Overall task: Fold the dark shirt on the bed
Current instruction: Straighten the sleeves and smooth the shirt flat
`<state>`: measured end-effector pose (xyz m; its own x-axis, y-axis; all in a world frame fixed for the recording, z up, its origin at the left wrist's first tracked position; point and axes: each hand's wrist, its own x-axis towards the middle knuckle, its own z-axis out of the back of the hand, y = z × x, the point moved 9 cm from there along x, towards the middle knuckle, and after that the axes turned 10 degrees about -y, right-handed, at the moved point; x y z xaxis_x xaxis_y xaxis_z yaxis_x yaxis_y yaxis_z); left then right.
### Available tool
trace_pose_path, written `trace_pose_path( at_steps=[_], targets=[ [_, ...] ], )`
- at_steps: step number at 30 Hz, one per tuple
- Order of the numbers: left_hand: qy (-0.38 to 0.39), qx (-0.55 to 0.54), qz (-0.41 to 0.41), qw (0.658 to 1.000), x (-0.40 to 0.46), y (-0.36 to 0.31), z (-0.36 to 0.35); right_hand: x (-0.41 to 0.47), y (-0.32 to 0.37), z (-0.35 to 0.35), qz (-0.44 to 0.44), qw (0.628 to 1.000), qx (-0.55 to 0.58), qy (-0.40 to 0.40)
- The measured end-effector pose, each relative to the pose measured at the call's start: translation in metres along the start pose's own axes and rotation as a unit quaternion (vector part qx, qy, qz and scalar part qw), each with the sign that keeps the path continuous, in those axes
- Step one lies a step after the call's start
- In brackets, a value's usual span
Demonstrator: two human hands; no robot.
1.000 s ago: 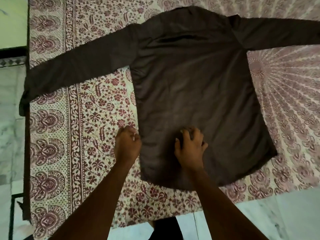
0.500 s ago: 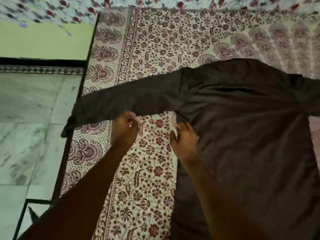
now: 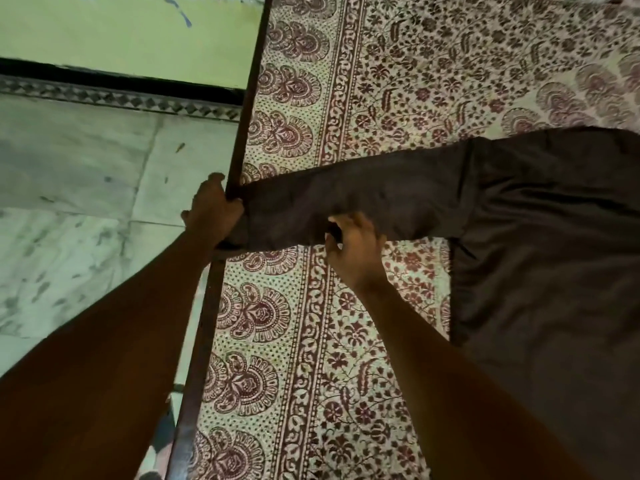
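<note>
1. The dark shirt [image 3: 540, 258] lies flat on the bed's printed sheet [image 3: 381, 81], one sleeve [image 3: 363, 206] stretched to the bed edge.
2. The left hand [image 3: 213, 213] has its grip clamped on the cuff.
3. The right hand [image 3: 356, 251] pinches the sleeve's lower edge midway.

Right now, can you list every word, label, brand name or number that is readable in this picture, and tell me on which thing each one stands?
None: no readable text anywhere in the head view.
Dark shirt: plain fabric, no label or print showing.
Bedsheet: only floral and paisley patterns, no letters.
Wall: faint blue smudges, not legible as writing.
Floor: marble veining only.
</note>
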<state>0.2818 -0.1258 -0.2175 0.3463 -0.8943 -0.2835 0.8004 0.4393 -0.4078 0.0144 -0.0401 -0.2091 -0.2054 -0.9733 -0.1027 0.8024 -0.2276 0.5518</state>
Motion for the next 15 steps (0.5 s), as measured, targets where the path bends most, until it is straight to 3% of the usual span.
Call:
trace_pose_path(
  at_steps=[2,6,10,15],
  targets=[
    [0.057,0.004,0.022,0.998,0.014,0.026,-0.006,0.002,0.003,-0.008,-0.009,1.000,-0.024,0.006],
    [0.081,0.011,-0.023,0.996,0.023,0.042,-0.001,0.005,0.006,-0.011,-0.024,0.999,-0.043,-0.016],
    [0.002,0.077,-0.095,0.992,0.018,0.025,0.018,0.006,0.007,-0.012,-0.025,0.998,-0.042,-0.030],
    [-0.026,-0.106,-0.130,0.986,0.010,-0.019,0.036,0.011,0.007,-0.015,-0.058,0.998,-0.001,-0.016]
  ],
)
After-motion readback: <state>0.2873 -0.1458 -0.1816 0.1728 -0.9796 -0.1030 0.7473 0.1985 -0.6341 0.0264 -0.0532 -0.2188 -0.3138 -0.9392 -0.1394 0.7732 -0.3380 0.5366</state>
